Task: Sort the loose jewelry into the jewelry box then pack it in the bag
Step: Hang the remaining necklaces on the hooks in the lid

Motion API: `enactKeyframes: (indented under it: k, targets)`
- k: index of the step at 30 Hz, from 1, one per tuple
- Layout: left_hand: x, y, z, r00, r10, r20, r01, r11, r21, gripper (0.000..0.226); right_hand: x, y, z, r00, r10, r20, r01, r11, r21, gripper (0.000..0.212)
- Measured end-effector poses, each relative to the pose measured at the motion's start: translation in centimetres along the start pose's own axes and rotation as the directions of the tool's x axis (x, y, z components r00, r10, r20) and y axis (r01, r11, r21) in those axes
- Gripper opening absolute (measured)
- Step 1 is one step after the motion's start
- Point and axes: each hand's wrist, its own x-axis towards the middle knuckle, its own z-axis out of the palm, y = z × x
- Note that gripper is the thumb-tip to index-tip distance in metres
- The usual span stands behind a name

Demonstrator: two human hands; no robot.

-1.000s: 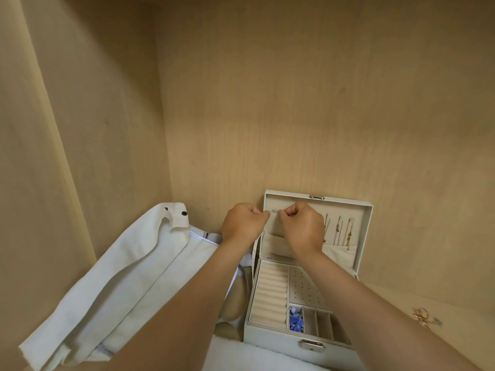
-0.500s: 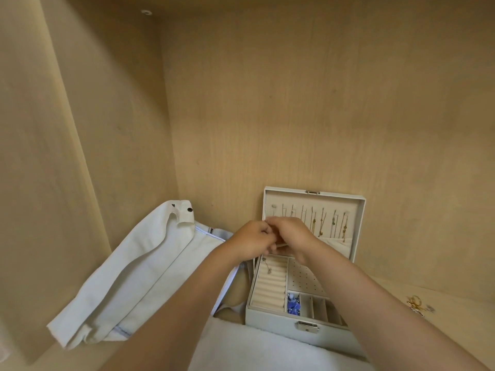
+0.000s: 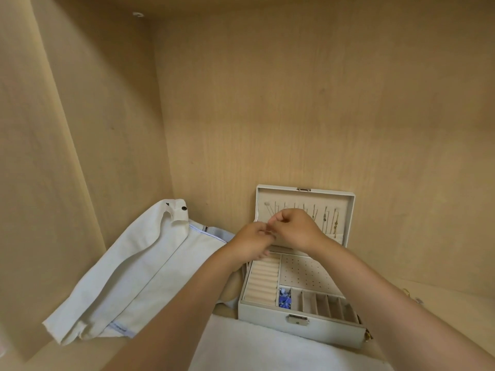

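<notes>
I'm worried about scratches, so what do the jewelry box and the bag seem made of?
Jewelry box: smooth matte pale shell, possibly faux leather; beige velvety lining; shiny metal clasp. Bag: off-white woven cloth, probably canvas, from its soft creases.

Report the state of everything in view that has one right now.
jewelry box: open, lid upright.
bag: slumped, snap undone.
necklaces: hanging in the lid.
blue pieces: in a front compartment.
left hand: fingers curled, tips meeting the right's; held thing unclear.
right hand: fingers curled likewise.
</notes>
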Motion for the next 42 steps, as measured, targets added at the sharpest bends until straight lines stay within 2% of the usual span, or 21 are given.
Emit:
enactKeyframes:
  k: [4, 8, 11, 13, 15, 17, 19, 21, 24, 29, 31, 36, 39, 42]
  targets:
    - [0.0, -0.2, 0.1, 0.998, -0.019, 0.067, 0.022, 0.999, -0.044, 0.024, 0.1, 0.5, -0.7, 0.998, -0.024, 0.053, 0.024, 1.0, 0.004, 0.014]
    - [-0.2, -0.2, -0.1, 0.996, -0.018, 0.087, 0.024, 0.997, -0.067, 0.012, -0.2, 1.3, -1.0, 0.996, -0.032, 0.082, 0.03, 0.999, 0.018, 0.018]
    - [-0.3, 0.0, -0.4, 0.998, 0.002, 0.068, 0.003, 0.997, -0.077, 0.01, -1.0, 1.8, -0.6, 0.968, 0.04, 0.247, -0.032, 0.999, -0.033, 0.022]
    - [-0.4, 0.3, -0.5, 0.998, 0.014, 0.055, -0.009, 0.997, -0.082, 0.011, -1.5, 2.2, 0.0, 0.91, 0.089, 0.406, -0.068, 0.995, -0.066, 0.023]
    - [-0.4, 0.4, -0.5, 0.999, 0.026, 0.032, -0.023, 0.996, -0.082, 0.013, -2.0, 2.2, 0.7, 0.873, 0.103, 0.477, -0.082, 0.995, -0.064, 0.022]
    - [-0.4, 0.3, -0.7, 0.999, 0.042, 0.004, -0.042, 0.999, -0.024, 0.02, -1.9, 2.2, 1.1, 0.894, 0.085, 0.44, -0.097, 0.995, 0.005, 0.011]
    - [-0.3, 0.2, -0.8, 0.998, 0.056, -0.02, -0.056, 0.998, 0.015, 0.028, -1.6, 2.2, 0.9, 0.917, 0.077, 0.392, -0.098, 0.995, 0.034, 0.014]
    - [0.0, -0.1, -0.9, 0.994, 0.087, -0.064, -0.083, 0.995, 0.052, 0.03, -1.2, 2.1, 0.2, 0.932, 0.051, 0.36, -0.044, 0.999, -0.028, 0.018]
    - [0.8, -1.0, -0.9, 0.981, 0.166, -0.103, -0.136, 0.96, 0.244, 0.031, -0.3, 1.2, -1.4, 0.955, 0.01, 0.297, 0.011, 0.998, -0.069, 0.021]
    - [2.1, -3.1, -0.4, 0.964, 0.259, -0.064, -0.175, 0.795, 0.582, 0.041, 1.6, -1.0, -3.1, 0.985, -0.04, 0.168, 0.054, 0.995, -0.079, 0.022]
    - [2.5, -3.9, -0.1, 0.948, 0.315, -0.052, -0.203, 0.722, 0.662, 0.044, 2.4, -1.5, -3.4, 0.989, -0.054, 0.135, 0.067, 0.994, -0.091, 0.026]
    - [3.5, -5.2, 0.4, 0.903, 0.429, -0.022, -0.266, 0.599, 0.755, 0.05, 4.1, -1.8, -3.3, 0.993, -0.108, 0.052, 0.116, 0.98, -0.165, 0.027]
    - [3.8, -5.2, 0.7, 0.878, 0.478, -0.016, -0.283, 0.545, 0.789, 0.055, 4.6, -1.4, -2.9, 0.989, -0.138, 0.051, 0.146, 0.969, -0.198, 0.027]
    - [4.0, -5.2, 0.9, 0.871, 0.491, -0.007, -0.275, 0.5, 0.821, 0.05, 5.0, -0.7, -2.3, 0.98, -0.191, 0.057, 0.2, 0.947, -0.253, 0.025]
